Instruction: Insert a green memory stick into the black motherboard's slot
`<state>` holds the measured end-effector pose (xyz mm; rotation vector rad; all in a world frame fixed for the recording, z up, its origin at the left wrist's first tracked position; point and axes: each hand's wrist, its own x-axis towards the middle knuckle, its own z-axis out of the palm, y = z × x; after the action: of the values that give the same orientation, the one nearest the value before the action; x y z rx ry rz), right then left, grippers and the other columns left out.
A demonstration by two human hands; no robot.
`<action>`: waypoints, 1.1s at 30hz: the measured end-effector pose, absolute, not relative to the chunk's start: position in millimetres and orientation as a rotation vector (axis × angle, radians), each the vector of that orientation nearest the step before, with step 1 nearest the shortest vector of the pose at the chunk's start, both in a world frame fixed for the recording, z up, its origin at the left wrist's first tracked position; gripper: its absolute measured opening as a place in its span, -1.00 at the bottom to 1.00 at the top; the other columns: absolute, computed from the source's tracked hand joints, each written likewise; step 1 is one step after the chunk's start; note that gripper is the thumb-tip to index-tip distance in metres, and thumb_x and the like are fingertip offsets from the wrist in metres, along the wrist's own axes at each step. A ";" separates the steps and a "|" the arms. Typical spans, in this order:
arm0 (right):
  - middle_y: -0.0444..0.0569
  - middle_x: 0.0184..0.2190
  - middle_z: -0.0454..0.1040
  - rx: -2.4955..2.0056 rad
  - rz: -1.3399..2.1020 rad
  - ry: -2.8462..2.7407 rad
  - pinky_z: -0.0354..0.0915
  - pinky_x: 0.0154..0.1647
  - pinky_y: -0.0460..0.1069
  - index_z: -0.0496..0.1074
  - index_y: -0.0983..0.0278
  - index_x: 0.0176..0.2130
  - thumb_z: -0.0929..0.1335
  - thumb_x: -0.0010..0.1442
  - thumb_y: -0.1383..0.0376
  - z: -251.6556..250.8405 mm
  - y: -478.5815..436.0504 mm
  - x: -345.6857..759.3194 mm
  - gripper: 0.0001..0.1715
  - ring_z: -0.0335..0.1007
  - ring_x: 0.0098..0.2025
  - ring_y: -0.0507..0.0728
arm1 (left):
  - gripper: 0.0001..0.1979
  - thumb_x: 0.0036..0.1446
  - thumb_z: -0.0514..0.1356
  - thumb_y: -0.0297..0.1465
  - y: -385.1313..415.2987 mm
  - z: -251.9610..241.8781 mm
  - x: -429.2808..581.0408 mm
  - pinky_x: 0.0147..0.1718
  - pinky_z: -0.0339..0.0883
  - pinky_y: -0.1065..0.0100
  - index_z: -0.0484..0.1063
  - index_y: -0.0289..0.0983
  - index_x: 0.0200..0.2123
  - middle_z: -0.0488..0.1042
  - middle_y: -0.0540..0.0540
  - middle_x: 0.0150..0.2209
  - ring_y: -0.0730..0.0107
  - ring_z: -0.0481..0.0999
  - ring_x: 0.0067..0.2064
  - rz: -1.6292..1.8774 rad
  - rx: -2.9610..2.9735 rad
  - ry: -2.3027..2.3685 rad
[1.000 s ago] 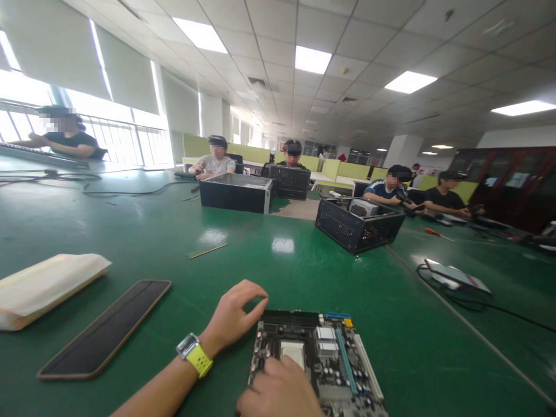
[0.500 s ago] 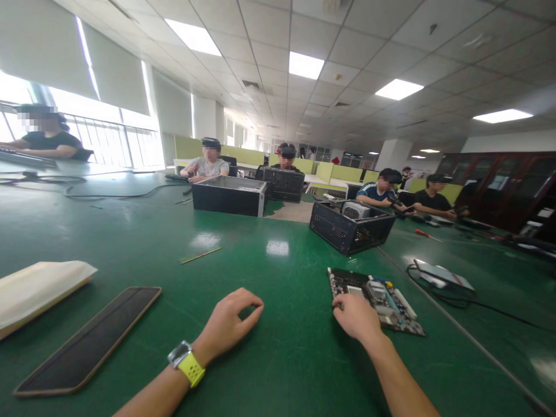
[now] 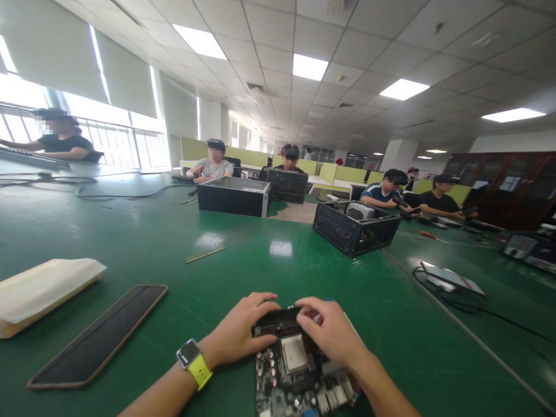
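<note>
A computer motherboard (image 3: 284, 391) lies on the green table just before me, with a square silver processor (image 3: 294, 354) showing on it. My left hand (image 3: 241, 327) spans the board's far left corner, its thumb and fingers apart. It seems to touch the edge; I cannot see a grip. On the far right side, my right hand (image 3: 332, 331) has its fingers curled around the board's upper part, and some fingertips are hidden. A watch with a yellow-green band (image 3: 198, 368) sits on my left wrist. The hands cover part of the board's far edge and right side.
To the left lie a dark flat panel (image 3: 99, 336) and a pale wrapped block (image 3: 47, 292). A thin brass-coloured stick (image 3: 206, 255) is farther ahead. Black computer cases (image 3: 356, 230) stand beyond, and a cabled device (image 3: 454, 279) is on the right. Several people sit around the table.
The motherboard has come from the right to directly before me and is turned, my right hand moving with it. My left hand has shifted slightly right to its corner.
</note>
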<state>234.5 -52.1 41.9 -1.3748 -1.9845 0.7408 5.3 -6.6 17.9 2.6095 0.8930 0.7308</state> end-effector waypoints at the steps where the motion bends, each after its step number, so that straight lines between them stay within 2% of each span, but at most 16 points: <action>1: 0.02 -0.09 0.49 -1.429 0.558 -1.965 0.23 0.01 0.04 0.41 0.25 0.00 0.27 0.15 0.20 38.3 -44.1 241.8 -0.57 0.38 -0.04 0.14 | -0.56 0.08 0.25 -0.24 -6.7 17.9 5.5 0.04 0.23 0.14 0.31 -0.16 0.03 0.35 -0.16 0.07 0.11 0.33 0.07 0.707 2.607 0.888; 3: 0.03 0.11 0.34 -1.494 0.385 -2.026 0.03 0.20 0.12 0.35 0.22 0.08 0.29 0.13 0.18 29.5 -31.1 254.0 -0.48 0.15 0.19 0.20 | -0.57 0.07 0.25 -0.22 -6.4 17.6 5.8 -0.04 0.28 0.18 0.31 -0.18 0.01 0.41 -0.13 -0.02 0.15 0.39 -0.03 0.688 2.591 0.910; 5: 0.02 0.16 0.29 -1.536 0.385 -2.113 -0.03 0.22 0.14 0.29 0.20 0.14 0.28 0.15 0.16 21.0 -24.1 260.2 -0.44 0.08 0.23 0.20 | -0.57 0.07 0.25 -0.22 -5.4 16.7 6.0 -0.10 0.31 0.21 0.31 -0.18 0.00 0.44 -0.11 -0.08 0.17 0.42 -0.10 0.693 2.574 0.970; 7: 0.00 0.08 0.38 -1.581 0.398 -2.161 0.04 0.17 0.12 0.34 0.20 0.09 0.26 0.17 0.17 14.7 -22.2 260.5 -0.51 0.20 0.14 0.20 | -0.61 0.07 0.25 -0.24 -4.1 15.2 5.8 -0.14 0.32 0.22 0.32 -0.18 -0.03 0.46 -0.10 -0.12 0.19 0.43 -0.14 0.716 2.564 1.025; 9: -0.02 -0.05 0.47 -1.635 0.349 -2.144 0.11 0.08 0.08 0.43 0.19 -0.02 0.26 0.17 0.21 11.1 -22.5 258.1 -0.61 0.31 0.01 0.17 | -0.72 0.10 0.23 -0.27 -2.4 13.3 5.1 -0.14 0.32 0.23 0.36 -0.19 -0.12 0.47 -0.09 -0.13 0.21 0.43 -0.14 0.745 2.562 1.038; 12: -0.06 -0.19 0.52 -1.709 0.278 -2.053 0.17 -0.04 0.02 0.49 0.20 -0.17 0.27 0.13 0.26 8.5 -22.2 256.3 -0.72 0.35 -0.10 0.15 | -0.87 0.15 0.19 -0.32 0.4 10.1 3.6 -0.05 0.30 0.20 0.42 -0.20 -0.23 0.46 -0.10 -0.05 0.20 0.42 -0.04 0.770 2.563 1.001; 15: -0.08 -0.28 0.52 -1.722 0.286 -1.998 0.18 -0.10 -0.01 0.50 0.21 -0.28 0.27 0.12 0.30 6.8 -20.2 257.4 -0.77 0.36 -0.16 0.13 | -0.78 0.15 0.20 -0.34 2.7 7.4 2.4 0.02 0.28 0.15 0.44 -0.18 -0.12 0.45 -0.12 0.01 0.19 0.40 0.02 0.797 2.552 0.961; 18: -0.09 -0.28 0.52 -1.667 0.313 -1.973 0.18 -0.10 -0.01 0.51 0.21 -0.28 0.25 0.13 0.31 6.0 -19.4 257.7 -0.76 0.36 -0.16 0.12 | -0.70 0.14 0.21 -0.35 3.3 7.0 2.3 0.05 0.27 0.13 0.41 -0.18 -0.04 0.46 -0.14 0.00 0.20 0.40 0.02 0.822 2.531 0.917; 33: -0.06 -0.21 0.52 -1.582 0.362 -1.925 0.19 -0.02 0.02 0.52 0.20 -0.22 0.23 0.17 0.30 1.8 -17.7 256.9 -0.71 0.37 -0.12 0.12 | -0.70 0.05 0.28 -0.35 2.0 7.5 3.2 -0.01 0.32 0.15 0.43 -0.20 -0.10 0.48 -0.12 -0.09 0.21 0.43 -0.06 0.908 2.465 0.930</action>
<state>256.9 -17.7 1.8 -1.5821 -1.9249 0.3615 3.2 2.0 7.5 2.4647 0.9299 0.9081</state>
